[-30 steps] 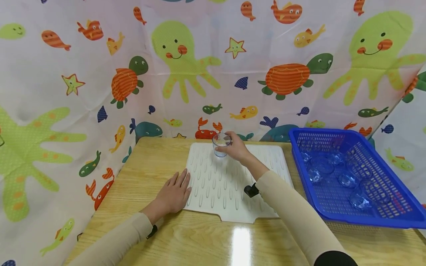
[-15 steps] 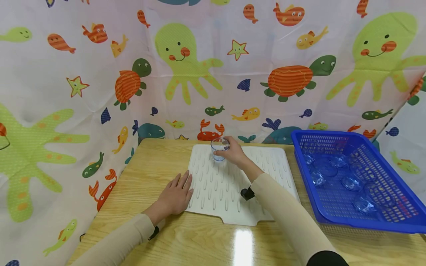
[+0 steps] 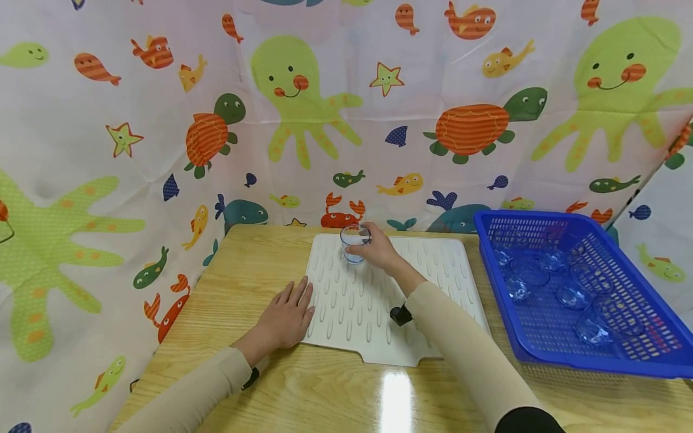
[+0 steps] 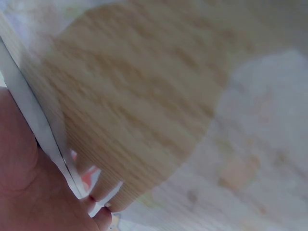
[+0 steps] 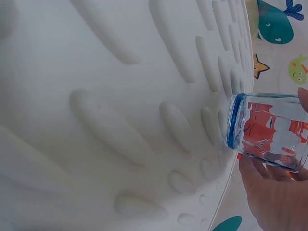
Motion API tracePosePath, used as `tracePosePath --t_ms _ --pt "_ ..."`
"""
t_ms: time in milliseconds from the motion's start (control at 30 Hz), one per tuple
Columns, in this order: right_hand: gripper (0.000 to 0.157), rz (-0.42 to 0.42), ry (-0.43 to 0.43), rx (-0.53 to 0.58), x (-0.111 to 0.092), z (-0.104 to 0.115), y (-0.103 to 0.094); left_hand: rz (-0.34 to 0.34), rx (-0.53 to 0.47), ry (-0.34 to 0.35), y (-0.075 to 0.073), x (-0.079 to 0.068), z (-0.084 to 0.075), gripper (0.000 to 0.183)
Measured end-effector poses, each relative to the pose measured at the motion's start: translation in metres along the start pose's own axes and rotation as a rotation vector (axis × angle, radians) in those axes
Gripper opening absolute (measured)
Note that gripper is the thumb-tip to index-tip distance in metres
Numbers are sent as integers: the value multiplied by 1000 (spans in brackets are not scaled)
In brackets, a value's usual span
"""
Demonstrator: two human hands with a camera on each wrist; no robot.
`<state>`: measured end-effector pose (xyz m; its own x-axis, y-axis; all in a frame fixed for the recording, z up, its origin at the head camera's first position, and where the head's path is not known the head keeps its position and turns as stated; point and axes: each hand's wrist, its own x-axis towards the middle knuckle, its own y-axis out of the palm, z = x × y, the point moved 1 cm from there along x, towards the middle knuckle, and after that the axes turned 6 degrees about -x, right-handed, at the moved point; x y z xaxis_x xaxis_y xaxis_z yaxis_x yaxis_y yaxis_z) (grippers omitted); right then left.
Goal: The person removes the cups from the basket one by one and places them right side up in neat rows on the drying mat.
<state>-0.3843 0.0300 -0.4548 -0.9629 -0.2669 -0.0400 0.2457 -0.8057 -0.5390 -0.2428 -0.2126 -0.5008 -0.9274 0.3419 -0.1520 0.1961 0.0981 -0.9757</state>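
Observation:
My right hand (image 3: 379,248) grips a clear drinking glass (image 3: 353,249) by its side, thumb and fingers curved round it. The glass is upright at the far left part of a white ridged drying mat (image 3: 373,300). In the right wrist view the bluish base of the glass (image 5: 236,121) is at the mat's surface; whether it touches I cannot tell. My left hand (image 3: 284,316) lies flat, palm down, at the mat's left edge, its fingers extended. The left wrist view shows part of that palm (image 4: 33,192) against the mat's pale edge.
A blue plastic basket (image 3: 514,337) stands on the right of the wooden table (image 3: 303,385), with several clear glasses (image 3: 574,294) inside. A curtain (image 3: 335,138) printed with sea animals hangs behind the table and along its left side.
Over the last second the glass in my right hand has come slightly nearer and lower over the mat. My left hand has kept its place. The head view has shifted a little.

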Motion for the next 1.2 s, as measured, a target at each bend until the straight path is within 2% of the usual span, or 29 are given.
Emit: tracePosePath --t_ms 300,567,900,1200 --pt "88 -10 11 -16 0 0 1 6 8 1 4 4 3 63" --pt "99 1 10 -14 -2 -1 -2 0 3 11 3 2 1 63" --pt "97 20 17 -34 -13 -5 -14 18 -7 8 4 2 -1 63" --pt "97 8 4 -50 -22 -8 -24 2 -7 19 4 3 2 64"
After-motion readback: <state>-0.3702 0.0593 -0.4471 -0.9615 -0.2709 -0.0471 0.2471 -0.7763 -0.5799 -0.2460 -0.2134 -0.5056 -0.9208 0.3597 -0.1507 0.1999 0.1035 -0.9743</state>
